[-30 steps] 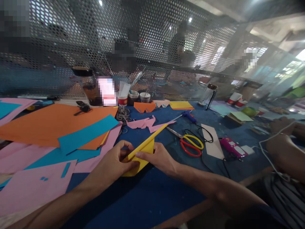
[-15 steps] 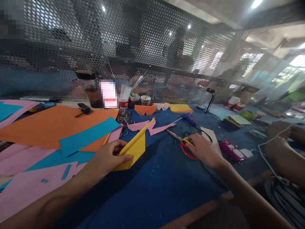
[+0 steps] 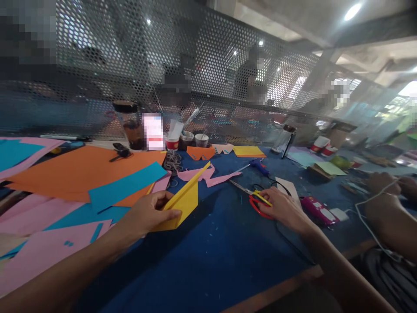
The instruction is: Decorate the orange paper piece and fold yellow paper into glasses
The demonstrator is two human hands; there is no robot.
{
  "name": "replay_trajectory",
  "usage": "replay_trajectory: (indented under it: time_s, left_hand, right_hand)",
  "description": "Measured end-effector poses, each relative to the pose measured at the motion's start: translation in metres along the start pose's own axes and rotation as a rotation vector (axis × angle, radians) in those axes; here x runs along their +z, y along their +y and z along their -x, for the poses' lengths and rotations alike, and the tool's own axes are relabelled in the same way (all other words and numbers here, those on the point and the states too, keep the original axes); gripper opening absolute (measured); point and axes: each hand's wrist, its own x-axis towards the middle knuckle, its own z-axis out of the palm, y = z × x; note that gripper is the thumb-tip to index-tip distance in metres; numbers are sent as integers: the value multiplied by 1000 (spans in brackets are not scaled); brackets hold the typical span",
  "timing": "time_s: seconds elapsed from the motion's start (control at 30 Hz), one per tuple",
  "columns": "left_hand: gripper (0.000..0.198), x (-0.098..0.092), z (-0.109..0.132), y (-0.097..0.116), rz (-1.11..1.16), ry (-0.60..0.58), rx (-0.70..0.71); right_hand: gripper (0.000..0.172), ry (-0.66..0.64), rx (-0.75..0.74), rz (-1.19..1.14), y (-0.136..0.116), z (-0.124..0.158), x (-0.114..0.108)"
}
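Observation:
My left hand pinches a folded piece of yellow paper between thumb and fingers, held just above the blue table. On the right, my right hand has its fingers closed around the handles of scissors, one loop red and one yellow. Their blades point to the upper left, toward a zigzag strip of pink paper. Behind the scissors lies a blue glue gun. Folded orange paper with small blue pieces stands farther back.
Orange, blue and pink sheets cover the left side. Cups, a jar, a lit phone and a bottle line the mesh screen. A magenta power strip lies right, near another person's arm.
My right hand's fingers have curled further around the scissors handles. The yellow paper stays in my left hand, almost unmoved. The whole view has shifted slightly.

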Motion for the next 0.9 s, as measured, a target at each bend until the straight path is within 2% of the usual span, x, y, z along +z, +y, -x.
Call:
replay_trajectory:
  time_s: [0.1,0.23,0.3,0.43,0.5,0.67,0.9]
  left_hand:
    - [50,-4,-3,-3,22,-6,19]
    - [51,-10,-6,-7,33,-20,45]
    - [52,-13,-5,-6,-3,-5,56]
    - [50,-18,-1,-1,-27,20,71]
    - [50,-20,-1,3,20,31,67]
    - [51,-25,0,13,50,143,24]
    - [43,-35,6,22,109,233,37]
  right_hand:
    - [40,-13,89,-205,0,5,-7]
    - [52,-212,140,-711,-17,12,-14]
    - [54,-272,112,-830,-33,18,-13]
    - [45,-557,52,-848,-72,31,-16]
    - [41,-658,10,-869,-92,35,-22]
    - [30,-803,-15,-778,-125,31,-30]
    - [17,-830,-118,-863,-133,19,-17]
